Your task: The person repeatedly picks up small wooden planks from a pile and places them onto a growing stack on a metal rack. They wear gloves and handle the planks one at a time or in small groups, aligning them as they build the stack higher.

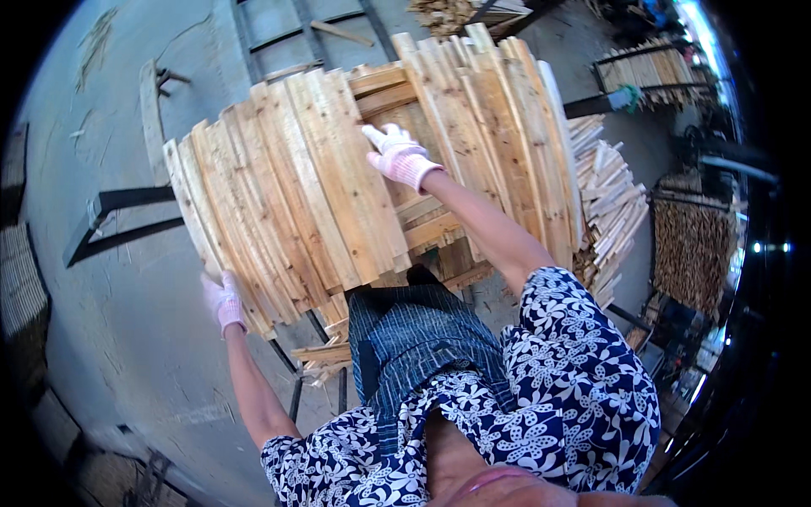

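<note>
Now both gloved hands, left hand (223, 302) and right hand (397, 155), grip the slat stack (291, 194) between them.

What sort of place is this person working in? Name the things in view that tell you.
Probably a timber workshop or wood-sorting yard. Gloved hands, left and right, grip a fan of rough wooden slats; more slat stacks sit on black metal racks over a concrete floor.

The slats (296, 186) are raw, pale wood, rough-sawn and matt, with knots and grain showing. Both gloves, left hand (223, 302) and right hand (397, 155), are knit cloth, pinkish white. The frame (118, 211) underneath looks like dark painted metal, and the floor (127, 338) is dull grey concrete.
</note>
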Demonstrator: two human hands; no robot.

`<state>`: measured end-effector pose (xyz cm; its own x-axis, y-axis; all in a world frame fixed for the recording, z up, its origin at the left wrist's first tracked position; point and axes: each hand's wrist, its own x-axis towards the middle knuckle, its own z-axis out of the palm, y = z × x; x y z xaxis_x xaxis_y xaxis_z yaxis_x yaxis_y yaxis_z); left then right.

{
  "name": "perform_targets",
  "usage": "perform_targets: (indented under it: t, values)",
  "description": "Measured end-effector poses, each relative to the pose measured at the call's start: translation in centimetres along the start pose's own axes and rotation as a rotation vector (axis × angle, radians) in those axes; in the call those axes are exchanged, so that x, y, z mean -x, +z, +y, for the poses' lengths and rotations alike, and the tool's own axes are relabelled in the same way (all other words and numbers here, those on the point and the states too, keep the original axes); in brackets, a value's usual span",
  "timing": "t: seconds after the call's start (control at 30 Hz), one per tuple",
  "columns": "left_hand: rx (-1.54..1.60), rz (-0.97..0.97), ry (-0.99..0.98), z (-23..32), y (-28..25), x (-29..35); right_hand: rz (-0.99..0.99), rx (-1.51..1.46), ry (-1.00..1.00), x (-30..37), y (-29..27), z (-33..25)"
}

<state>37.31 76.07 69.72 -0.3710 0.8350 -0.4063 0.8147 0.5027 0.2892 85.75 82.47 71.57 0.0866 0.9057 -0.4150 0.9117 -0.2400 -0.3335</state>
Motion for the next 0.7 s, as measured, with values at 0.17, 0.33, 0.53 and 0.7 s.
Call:
perform_targets:
  t: [0.17, 0.33, 0.53, 0.7]
  values:
    - [0.278, 0.134, 0.6, 12.0, 5.1, 7.5, 0.528, 0.499, 0.186, 12.8, -12.8, 11.4]
    - [0.565, -0.717, 0.736, 27.6, 14.6, 23.9, 0.14, 0.412, 0.694, 21.6, -15.5, 18.7]
    - [0.52, -1.226, 0.307, 36.1, 23.4, 41.9, 0.144, 0.152, 0.563, 22.2, -16.0, 24.6]
    - [0.723, -0.98, 0.06, 39.7, 27.3, 44.7, 0.211, 0.071, 0.428, 22.1, -16.6, 28.9]
